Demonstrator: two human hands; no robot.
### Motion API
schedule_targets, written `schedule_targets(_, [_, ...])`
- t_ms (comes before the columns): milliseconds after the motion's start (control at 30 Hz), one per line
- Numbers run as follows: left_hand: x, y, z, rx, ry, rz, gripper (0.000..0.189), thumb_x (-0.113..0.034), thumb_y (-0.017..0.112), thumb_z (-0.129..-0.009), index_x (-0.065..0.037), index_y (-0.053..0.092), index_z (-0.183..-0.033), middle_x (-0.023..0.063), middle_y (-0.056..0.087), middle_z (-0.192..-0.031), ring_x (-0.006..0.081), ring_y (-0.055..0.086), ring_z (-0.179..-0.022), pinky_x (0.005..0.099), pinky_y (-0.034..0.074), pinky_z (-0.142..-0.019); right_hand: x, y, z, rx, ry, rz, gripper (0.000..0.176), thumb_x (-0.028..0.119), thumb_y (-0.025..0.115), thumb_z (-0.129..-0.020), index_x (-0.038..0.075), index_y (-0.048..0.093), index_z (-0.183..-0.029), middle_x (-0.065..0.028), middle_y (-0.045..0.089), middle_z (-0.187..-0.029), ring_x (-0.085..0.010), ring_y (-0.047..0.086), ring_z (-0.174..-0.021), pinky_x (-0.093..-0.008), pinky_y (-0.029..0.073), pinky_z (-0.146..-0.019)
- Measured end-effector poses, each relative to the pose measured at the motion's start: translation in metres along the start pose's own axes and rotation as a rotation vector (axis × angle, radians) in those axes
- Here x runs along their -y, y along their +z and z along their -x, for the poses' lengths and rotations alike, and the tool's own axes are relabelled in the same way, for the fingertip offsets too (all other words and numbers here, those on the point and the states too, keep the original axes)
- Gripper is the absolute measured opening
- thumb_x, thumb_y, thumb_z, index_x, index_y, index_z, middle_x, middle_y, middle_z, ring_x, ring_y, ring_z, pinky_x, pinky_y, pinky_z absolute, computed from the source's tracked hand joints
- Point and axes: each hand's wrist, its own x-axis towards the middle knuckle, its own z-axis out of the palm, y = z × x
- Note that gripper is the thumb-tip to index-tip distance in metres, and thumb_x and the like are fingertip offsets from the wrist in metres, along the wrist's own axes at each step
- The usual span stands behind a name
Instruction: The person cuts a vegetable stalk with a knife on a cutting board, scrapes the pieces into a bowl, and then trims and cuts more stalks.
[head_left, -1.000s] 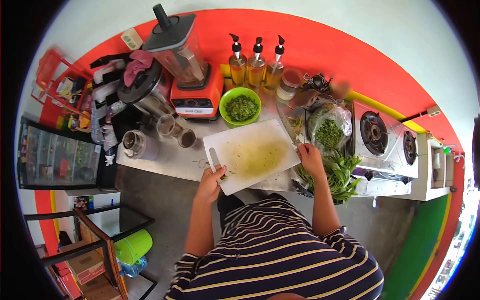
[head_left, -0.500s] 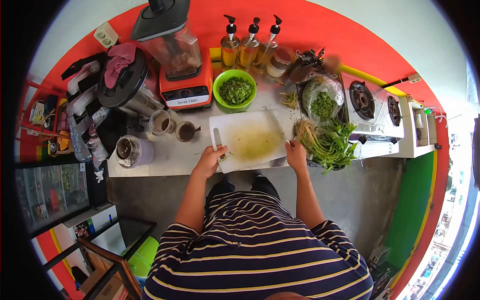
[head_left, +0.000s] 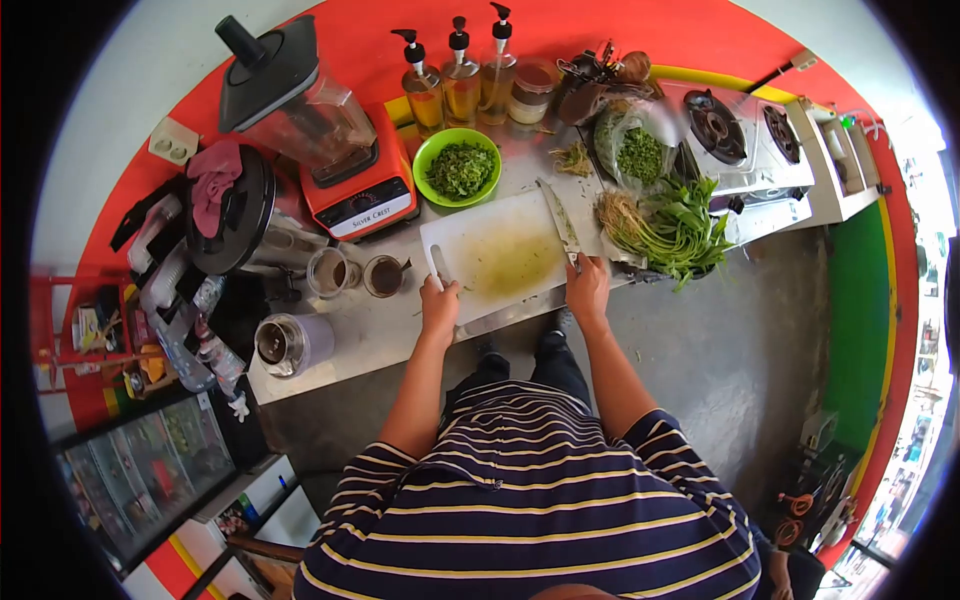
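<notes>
At the left front corner of a white cutting board (head_left: 480, 235), my left hand (head_left: 440, 305) is closed on the board's edge near its handle slot. Wet green stains and small leaf bits mark the board's surface. My right hand (head_left: 588, 285) is wrapped round the handle of a kitchen knife (head_left: 558, 222). The blade points away from me along the board's right side, with green bits stuck to it. Behind the board stands a green bowl (head_left: 422, 180) of chopped greens. A bundle of leafy greens with roots (head_left: 670, 230) lies to the right of my right hand.
A red blender (head_left: 360, 195), two cups of dark contents (head_left: 385, 275) and a metal-topped jar (head_left: 290, 345) stand to the left. Pump bottles (head_left: 460, 85) line the wall. A plastic bag of chopped greens (head_left: 640, 150) sits before the gas stove (head_left: 735, 130).
The camera view has turned, so the counter now slants. The knife blade, hardly visible before, now shows along the board's right side. Both hands keep their grip.
</notes>
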Motion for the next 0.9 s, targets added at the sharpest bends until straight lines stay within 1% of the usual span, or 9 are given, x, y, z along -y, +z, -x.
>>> schedule_targets(67, [0.006, -0.004, -0.002, 0.006, 0.088, -0.128, 0.044, -0.014, 0.062, -0.090, 0.001, 0.051, -0.129, 0.0209, 0.057, -0.116, 0.0356, 0.059, -0.106, 0.0445, 0.047, -0.092, 0.002, -0.002, -0.001, 0.008, -0.003, 0.015, 0.032, 0.013, 0.070, -0.086, -0.001, 0.068, -0.114, -0.0210, 0.065, -0.108, -0.0417, 0.063, -0.097, -0.0476, 0.050, -0.084])
schedule_targets(200, [0.007, -0.003, 0.000, 0.024, 0.040, -0.193, 0.044, -0.018, 0.062, -0.089, -0.001, 0.055, -0.129, 0.0257, 0.058, -0.121, 0.0428, 0.058, -0.114, 0.0477, 0.045, -0.097, 0.002, -0.003, -0.003, -0.015, -0.016, 0.025, 0.029, 0.015, 0.070, -0.086, 0.000, 0.069, -0.111, -0.0202, 0.065, -0.106, -0.0413, 0.064, -0.097, -0.0481, 0.051, -0.083])
schedule_targets(300, [-0.008, 0.000, 0.007, 0.034, 0.001, -0.142, 0.047, -0.021, 0.063, -0.088, -0.001, 0.056, -0.130, 0.0266, 0.060, -0.127, 0.0409, 0.058, -0.120, 0.0450, 0.046, -0.099, 0.008, -0.010, -0.006, 0.089, 0.013, 0.099, 0.026, 0.019, 0.071, -0.086, 0.002, 0.070, -0.106, -0.0205, 0.064, -0.106, -0.0415, 0.064, -0.099, -0.0486, 0.052, -0.084])
schedule_targets(367, [-0.027, 0.003, 0.016, 0.054, -0.032, -0.168, 0.042, -0.013, 0.057, -0.093, 0.003, 0.055, -0.131, 0.0184, 0.067, -0.120, 0.0272, 0.063, -0.109, 0.0371, 0.046, -0.094, 0.007, -0.012, -0.008, 0.110, 0.017, 0.090, 0.026, 0.019, 0.070, -0.086, 0.002, 0.070, -0.105, -0.0202, 0.064, -0.107, -0.0412, 0.064, -0.100, -0.0488, 0.052, -0.084])
schedule_targets(500, [-0.051, 0.017, 0.017, 0.083, 0.006, -0.183, 0.044, -0.016, 0.057, -0.094, 0.005, 0.054, -0.132, 0.0188, 0.065, -0.125, 0.0271, 0.061, -0.116, 0.0360, 0.044, -0.100, 0.003, -0.021, -0.012, 0.220, 0.016, 0.108, 0.029, 0.023, 0.071, -0.086, 0.003, 0.071, -0.107, -0.0199, 0.065, -0.109, -0.0406, 0.064, -0.101, -0.0484, 0.052, -0.087])
schedule_targets(600, [-0.072, 0.044, 0.025, -0.031, 0.129, -0.165, 0.043, -0.017, 0.058, -0.095, 0.004, 0.055, -0.132, 0.0185, 0.061, -0.132, 0.0268, 0.057, -0.123, 0.0347, 0.041, -0.105, -0.007, -0.034, -0.025, 0.329, -0.029, 0.074, 0.029, 0.027, 0.072, -0.086, 0.005, 0.072, -0.103, -0.0189, 0.063, -0.112, -0.0398, 0.064, -0.103, -0.0484, 0.053, -0.088])
schedule_targets(700, [-0.089, 0.064, 0.032, 0.114, 0.244, -0.103, 0.048, -0.016, 0.061, -0.093, 0.003, 0.052, -0.137, 0.0207, 0.060, -0.135, 0.0275, 0.060, -0.120, 0.0365, 0.045, -0.101, -0.024, -0.050, -0.043, 0.344, -0.091, 0.002, 0.031, 0.027, 0.070, -0.086, 0.004, 0.071, -0.108, -0.0214, 0.067, -0.112, -0.0384, 0.065, -0.105, -0.0464, 0.052, -0.091])
schedule_targets(733, [-0.091, 0.073, 0.029, 0.161, 0.280, -0.124, 0.044, -0.013, 0.060, -0.094, 0.003, 0.054, -0.134, 0.0195, 0.062, -0.132, 0.0256, 0.061, -0.117, 0.0351, 0.046, -0.099, -0.032, -0.055, -0.049, 0.326, -0.162, -0.060, 0.033, 0.026, 0.070, -0.086, 0.004, 0.071, -0.110, -0.0219, 0.069, -0.111, -0.0381, 0.065, -0.105, -0.0458, 0.052, -0.091])
schedule_targets(900, [-0.116, 0.133, 0.030, 0.339, 0.384, -0.159, 0.030, -0.008, 0.060, -0.094, 0.001, 0.062, -0.123, 0.0153, 0.067, -0.120, 0.0218, 0.063, -0.106, 0.0336, 0.049, -0.093, -0.065, -0.100, -0.073, 0.234, -0.163, -0.266, 0.034, 0.020, 0.070, -0.085, -0.001, 0.069, -0.111, -0.0211, 0.072, -0.099, -0.0395, 0.068, -0.094, -0.0444, 0.053, -0.085])
